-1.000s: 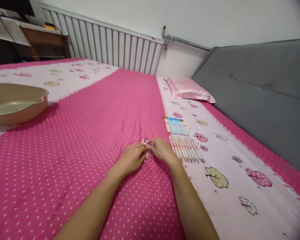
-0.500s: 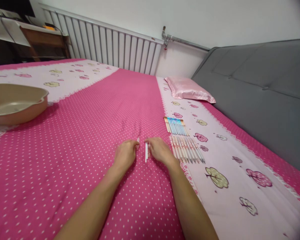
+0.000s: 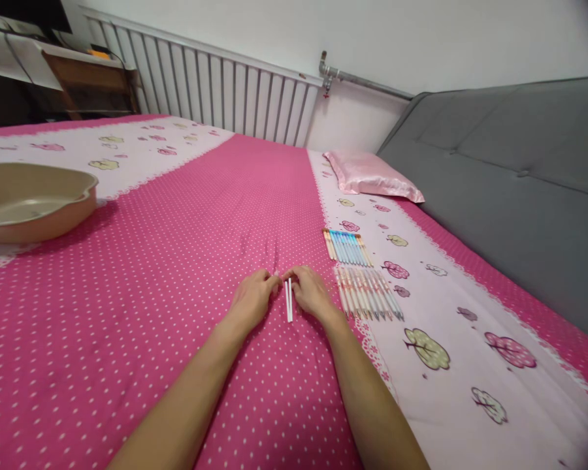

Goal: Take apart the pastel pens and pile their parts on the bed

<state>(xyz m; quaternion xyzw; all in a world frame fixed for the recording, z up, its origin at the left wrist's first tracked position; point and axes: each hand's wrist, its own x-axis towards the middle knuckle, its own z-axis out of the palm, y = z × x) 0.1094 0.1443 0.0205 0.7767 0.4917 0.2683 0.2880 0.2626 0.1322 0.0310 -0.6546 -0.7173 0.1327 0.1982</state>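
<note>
Both my hands rest on the pink dotted bedspread (image 3: 176, 274), fingertips nearly meeting. Two thin white pens (image 3: 289, 305) lie side by side between them, pointing toward me. My right hand (image 3: 312, 292) is curled, its fingertips pinching the pens' far ends. My left hand (image 3: 251, 298) is curled too, pinching a small pale piece (image 3: 276, 275) that is too small to name. Just right of my right hand lies a row of pink-white pens (image 3: 368, 294). Beyond it lies a row of blue pens (image 3: 347, 247).
A beige basin (image 3: 34, 219) sits on the bed at far left. A pink pillow (image 3: 372, 176) lies by the grey padded headboard (image 3: 509, 176) on the right. A white radiator (image 3: 215, 91) runs along the far wall, with a wooden desk (image 3: 88, 81) at the back left.
A second ago both hands held the pens together. They parted, the left taking a small piece. Now they have closed in again, and the white pens lie lower on the bedspread.
</note>
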